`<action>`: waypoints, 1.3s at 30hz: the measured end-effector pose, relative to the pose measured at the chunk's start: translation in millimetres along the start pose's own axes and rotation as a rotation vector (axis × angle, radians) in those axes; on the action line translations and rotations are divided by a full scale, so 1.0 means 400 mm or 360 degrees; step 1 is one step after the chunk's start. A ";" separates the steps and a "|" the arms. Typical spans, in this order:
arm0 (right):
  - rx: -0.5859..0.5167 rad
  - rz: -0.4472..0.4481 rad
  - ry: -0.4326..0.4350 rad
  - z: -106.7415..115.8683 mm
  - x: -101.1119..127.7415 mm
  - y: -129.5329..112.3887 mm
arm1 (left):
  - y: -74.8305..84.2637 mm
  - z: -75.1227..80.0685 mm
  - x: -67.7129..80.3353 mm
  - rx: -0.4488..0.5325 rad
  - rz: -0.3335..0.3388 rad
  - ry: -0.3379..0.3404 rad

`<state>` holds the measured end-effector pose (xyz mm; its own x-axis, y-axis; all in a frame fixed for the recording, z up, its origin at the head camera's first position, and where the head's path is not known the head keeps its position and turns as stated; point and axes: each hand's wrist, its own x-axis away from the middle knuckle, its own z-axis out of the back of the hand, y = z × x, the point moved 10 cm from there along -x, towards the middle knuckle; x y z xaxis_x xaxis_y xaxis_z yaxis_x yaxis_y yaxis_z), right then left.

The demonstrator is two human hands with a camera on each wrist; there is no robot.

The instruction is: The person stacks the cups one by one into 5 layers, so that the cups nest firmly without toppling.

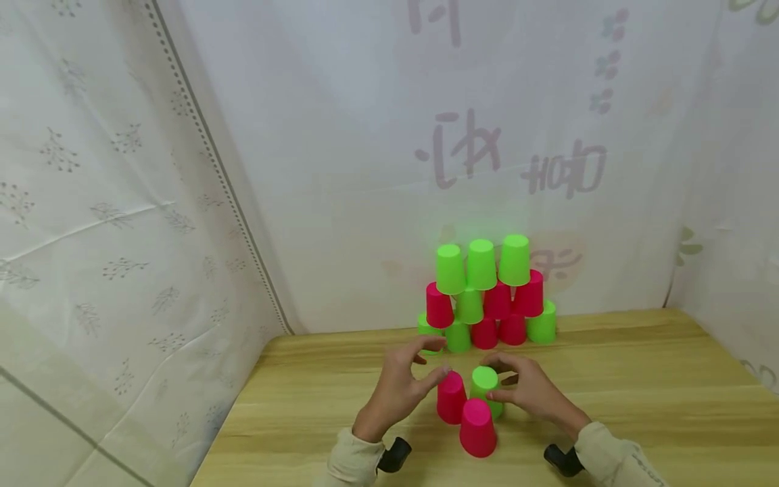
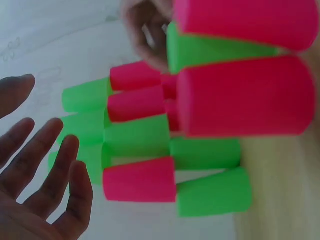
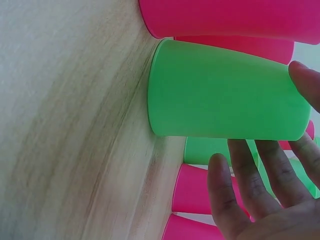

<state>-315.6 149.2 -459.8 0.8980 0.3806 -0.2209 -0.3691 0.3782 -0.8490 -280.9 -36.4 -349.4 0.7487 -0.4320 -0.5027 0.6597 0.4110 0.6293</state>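
Three upturned cups stand close together on the wooden table (image 1: 639,379): a pink cup (image 1: 451,402) at the left, a green cup (image 1: 485,382) to its right, and a second pink cup (image 1: 477,429) in front. My left hand (image 1: 429,365) hovers beside the left pink cup (image 2: 245,95) with fingers spread (image 2: 45,175); its thumb is close to the cup's top. My right hand (image 1: 502,382) has thumb and fingers on either side of the green cup (image 3: 220,90). Behind stands a pyramid of green and pink cups (image 1: 483,291).
White patterned cloth (image 1: 182,203) hangs close at the back and both sides. The pyramid (image 2: 135,135) is a short way beyond the three near cups. Bare tabletop (image 3: 65,125) stretches to the left and right of the hands.
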 end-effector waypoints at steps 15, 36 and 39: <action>0.0045 0.0017 -0.0002 0.035 -0.014 -0.025 | -0.013 -0.131 0.110 0.0178 0.0008 -0.0159; 0.0129 0.0260 0.0048 0.143 -0.073 -0.174 | -0.043 -0.219 0.133 0.0144 0.0078 -0.0229; 0.0161 0.0265 0.0052 0.159 -0.082 -0.199 | -0.047 -0.224 0.133 0.0153 0.0102 -0.0237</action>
<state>-330.9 160.1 -354.4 0.8292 0.4181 -0.3711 -0.5340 0.3958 -0.7471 -247.5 4.8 -441.0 0.7665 -0.5243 -0.3710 0.5962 0.3660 0.7146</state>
